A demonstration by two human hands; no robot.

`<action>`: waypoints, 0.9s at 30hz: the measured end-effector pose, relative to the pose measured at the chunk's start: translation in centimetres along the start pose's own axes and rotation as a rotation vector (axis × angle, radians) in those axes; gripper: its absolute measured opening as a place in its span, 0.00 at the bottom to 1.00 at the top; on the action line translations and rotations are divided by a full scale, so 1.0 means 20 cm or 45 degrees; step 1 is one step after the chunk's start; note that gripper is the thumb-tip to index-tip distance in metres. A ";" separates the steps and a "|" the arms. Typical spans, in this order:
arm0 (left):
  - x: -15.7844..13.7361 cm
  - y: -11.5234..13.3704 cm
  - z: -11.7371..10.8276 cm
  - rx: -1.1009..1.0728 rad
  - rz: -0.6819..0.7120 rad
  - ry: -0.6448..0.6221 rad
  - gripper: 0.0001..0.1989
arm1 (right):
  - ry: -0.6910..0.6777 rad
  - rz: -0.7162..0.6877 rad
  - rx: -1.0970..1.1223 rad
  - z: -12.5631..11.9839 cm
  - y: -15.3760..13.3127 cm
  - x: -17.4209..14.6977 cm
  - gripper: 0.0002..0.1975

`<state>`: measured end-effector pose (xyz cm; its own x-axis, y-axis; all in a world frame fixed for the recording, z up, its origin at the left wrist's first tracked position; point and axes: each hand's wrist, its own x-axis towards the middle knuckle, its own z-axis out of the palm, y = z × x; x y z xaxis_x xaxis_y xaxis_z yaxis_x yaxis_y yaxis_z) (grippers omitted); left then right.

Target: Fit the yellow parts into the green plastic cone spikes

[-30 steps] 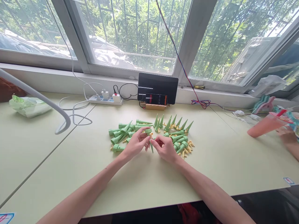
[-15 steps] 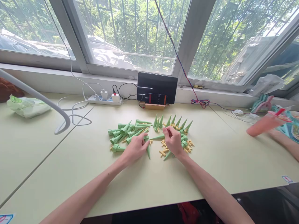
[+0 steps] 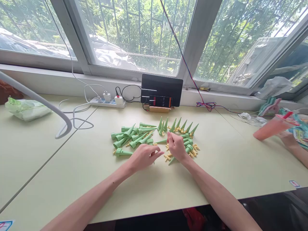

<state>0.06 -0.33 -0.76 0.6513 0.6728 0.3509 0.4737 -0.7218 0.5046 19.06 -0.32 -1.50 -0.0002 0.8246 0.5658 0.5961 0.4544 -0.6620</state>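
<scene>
My left hand (image 3: 145,156): thumb apart from fingers, beside green spikes (image 3: 123,153).
My right hand (image 3: 177,148): curled, near yellow pegs (image 3: 167,157).
Beyond: phone (image 3: 158,101) before dark screen (image 3: 161,84).

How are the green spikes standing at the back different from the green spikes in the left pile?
The standing spikes point their tips upward, while the piled spikes lie on their sides. The standing spikes are mostly spaced apart; the piled spikes crowd and overlap. Both are green and taper to a point.
</scene>
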 end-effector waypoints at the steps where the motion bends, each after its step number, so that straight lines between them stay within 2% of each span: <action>1: -0.01 0.01 0.01 0.033 0.086 -0.043 0.19 | -0.016 -0.004 0.003 0.00 0.00 0.00 0.22; 5: -0.03 0.04 0.05 0.087 0.275 -0.128 0.23 | -0.056 -0.026 -0.033 -0.01 0.02 0.01 0.22; 11: -0.02 0.05 0.06 0.133 0.252 -0.114 0.18 | -0.068 -0.068 -0.143 -0.07 0.04 0.03 0.20; 15: -0.02 0.05 0.05 0.155 0.249 -0.110 0.15 | -0.053 -0.156 -0.256 -0.12 0.01 0.06 0.15; 19: -0.03 0.05 0.05 0.178 0.260 -0.130 0.13 | -0.218 -0.224 -0.422 -0.15 -0.02 0.07 0.09; 27: -0.05 0.04 0.07 0.143 0.237 -0.060 0.11 | -0.481 -0.155 -0.739 -0.17 -0.06 0.05 0.05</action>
<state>0.73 -1.82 -1.74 0.7594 0.5198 0.3913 0.4039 -0.8481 0.3428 21.11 -1.14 1.49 -0.3102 0.8877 0.3401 0.9063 0.3842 -0.1762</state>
